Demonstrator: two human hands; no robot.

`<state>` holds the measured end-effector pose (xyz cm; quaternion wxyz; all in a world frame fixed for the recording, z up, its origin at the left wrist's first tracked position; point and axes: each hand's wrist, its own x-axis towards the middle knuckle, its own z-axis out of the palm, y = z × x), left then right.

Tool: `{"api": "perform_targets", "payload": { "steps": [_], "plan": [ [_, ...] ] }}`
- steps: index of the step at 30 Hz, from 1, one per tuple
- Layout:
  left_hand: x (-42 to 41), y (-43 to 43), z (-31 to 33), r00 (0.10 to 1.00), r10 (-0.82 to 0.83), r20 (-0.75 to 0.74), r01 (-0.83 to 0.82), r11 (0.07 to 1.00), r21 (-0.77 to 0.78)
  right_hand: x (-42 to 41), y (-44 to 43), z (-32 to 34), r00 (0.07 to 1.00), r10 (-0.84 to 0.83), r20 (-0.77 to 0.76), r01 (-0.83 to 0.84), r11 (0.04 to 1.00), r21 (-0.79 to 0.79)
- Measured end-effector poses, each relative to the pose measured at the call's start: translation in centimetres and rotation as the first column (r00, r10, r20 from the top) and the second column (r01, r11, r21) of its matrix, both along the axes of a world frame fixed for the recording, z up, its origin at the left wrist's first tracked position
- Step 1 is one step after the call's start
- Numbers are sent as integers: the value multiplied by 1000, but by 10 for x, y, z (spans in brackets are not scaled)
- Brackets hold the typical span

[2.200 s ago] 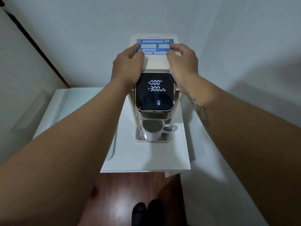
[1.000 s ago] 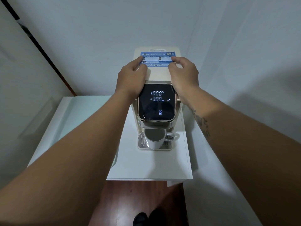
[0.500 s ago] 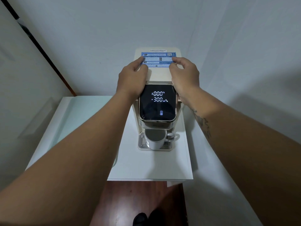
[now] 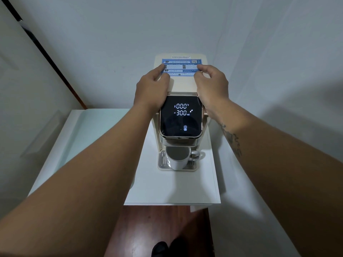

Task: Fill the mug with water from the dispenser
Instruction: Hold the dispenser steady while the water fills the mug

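both hands are resting on the dispenser top, left hand and right hand loosely curled, gripping nothing; the mug is sitting under the spout.

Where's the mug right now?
In the head view the mug sits near the middle, on the drip tray right under the dispenser's black screen, handle pointing right. Both hands are farther back, on the dispenser's top.

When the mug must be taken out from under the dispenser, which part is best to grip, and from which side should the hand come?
Probably the handle of the mug: it points to the person's right and is free. The right hand could come in low from the right front, since the dispenser head overhangs the rim and blocks a grasp from above. Then slide it forward off the drip tray.
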<state>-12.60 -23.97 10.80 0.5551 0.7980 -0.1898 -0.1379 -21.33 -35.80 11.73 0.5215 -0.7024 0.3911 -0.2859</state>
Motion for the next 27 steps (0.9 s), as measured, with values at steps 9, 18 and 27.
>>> {"api": "perform_targets", "payload": {
  "steps": [9,18,27],
  "plan": [
    [0,-1,1,1000,5,2,-5,1000,2,0,0,0,1000,4,-3,-4,1000,-8],
    [0,0,1,1000,7,3,-7,1000,6,1,0,-1,1000,-1,-1,1,1000,-4],
    [1,-1,-1,1000,8,4,-8,1000,9,0,0,1,1000,5,-8,-5,1000,-4]
  ]
}}
